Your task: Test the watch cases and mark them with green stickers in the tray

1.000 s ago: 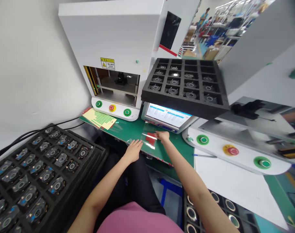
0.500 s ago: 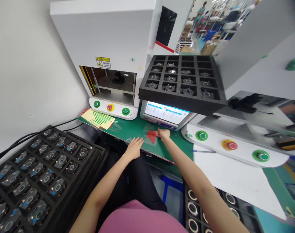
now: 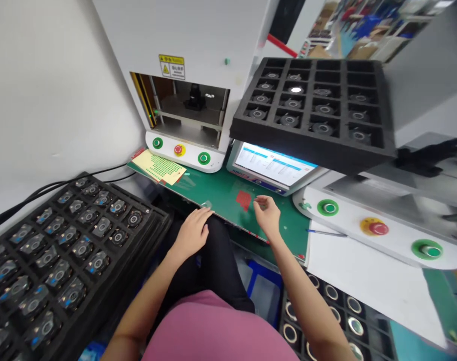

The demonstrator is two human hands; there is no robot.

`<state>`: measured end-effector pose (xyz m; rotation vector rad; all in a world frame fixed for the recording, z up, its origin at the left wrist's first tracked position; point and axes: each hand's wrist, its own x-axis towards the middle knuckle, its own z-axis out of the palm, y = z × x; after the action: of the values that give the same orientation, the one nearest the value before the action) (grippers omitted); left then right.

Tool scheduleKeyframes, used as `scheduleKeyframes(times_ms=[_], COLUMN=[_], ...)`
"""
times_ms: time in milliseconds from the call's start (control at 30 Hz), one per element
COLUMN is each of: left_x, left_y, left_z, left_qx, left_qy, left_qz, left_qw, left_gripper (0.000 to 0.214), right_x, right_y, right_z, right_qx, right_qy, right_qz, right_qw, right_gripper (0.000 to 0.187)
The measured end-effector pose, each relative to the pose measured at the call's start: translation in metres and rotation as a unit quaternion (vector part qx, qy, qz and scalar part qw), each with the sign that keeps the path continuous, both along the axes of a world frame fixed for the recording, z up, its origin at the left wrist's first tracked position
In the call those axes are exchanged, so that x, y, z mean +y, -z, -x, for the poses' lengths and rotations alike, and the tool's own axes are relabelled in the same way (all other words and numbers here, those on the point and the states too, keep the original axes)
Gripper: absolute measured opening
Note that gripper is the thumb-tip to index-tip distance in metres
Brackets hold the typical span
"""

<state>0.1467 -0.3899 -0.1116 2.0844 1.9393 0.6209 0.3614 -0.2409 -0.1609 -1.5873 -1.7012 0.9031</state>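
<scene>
A: Left hand [image 3: 192,233]?
B: Fingers extended, thumb apart, at the edge of the green tabletop [image 3: 221,191].
A: Right hand [image 3: 268,214]?
B: Fingers curled; pinching, cannot tell.
A: Red sheet [image 3: 244,199]?
B: On tabletop, just off right hand, ten o'clock.

Counting remotely, I record two hands, left [image 3: 192,233] and right [image 3: 268,216]; one red piece [image 3: 244,199]; one yellow sheet [image 3: 159,166]; one pen [image 3: 327,232]; one screen [image 3: 271,163]; two control panels [image 3: 190,156]; four green buttons [image 3: 157,143]; two red buttons [image 3: 178,150]; one warning label [image 3: 171,66]. The upper tray [image 3: 307,145] carries fourteen round parts [image 3: 289,120]. The left tray [image 3: 143,253] runs out of frame; I cannot total its parts [image 3: 134,218].
</scene>
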Motion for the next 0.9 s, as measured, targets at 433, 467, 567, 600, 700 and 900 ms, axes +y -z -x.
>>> scheduleKeyframes(times_ms=[433,467,567,600,700,900], left_x=[-0.112,-0.099,-0.050,-0.033,0.007,0.035], left_y=[0.027,0.034,0.056,0.063,0.080,0.087], left_z=[0.015,0.003,-0.028,-0.035,-0.046,-0.050], left_qx=[-0.040,-0.046,-0.049,-0.045,-0.025,0.017], left_qy=[-0.113,-0.079,0.034,0.068,0.137,0.148], left_qz=[-0.011,-0.004,0.012,0.016,0.029,0.045], left_qw=[0.993,0.996,0.998,0.997,0.990,0.988], left_gripper=[0.030,0.030,0.033,0.035,0.043,0.052], right_x=[-0.051,-0.056,-0.078,-0.085,-0.096,-0.090], right_y=[0.020,0.022,0.029,0.032,0.042,0.052], right_z=[0.009,0.003,-0.011,-0.013,-0.012,-0.005], right_qx=[-0.149,-0.153,-0.161,-0.162,-0.166,-0.167], right_qy=[-0.249,-0.250,-0.273,-0.280,-0.281,-0.254], right_qz=[-0.095,-0.098,-0.102,-0.102,-0.110,-0.126], right_qw=[0.952,0.951,0.943,0.941,0.939,0.945], right_gripper=[0.022,0.023,0.024,0.025,0.032,0.044])
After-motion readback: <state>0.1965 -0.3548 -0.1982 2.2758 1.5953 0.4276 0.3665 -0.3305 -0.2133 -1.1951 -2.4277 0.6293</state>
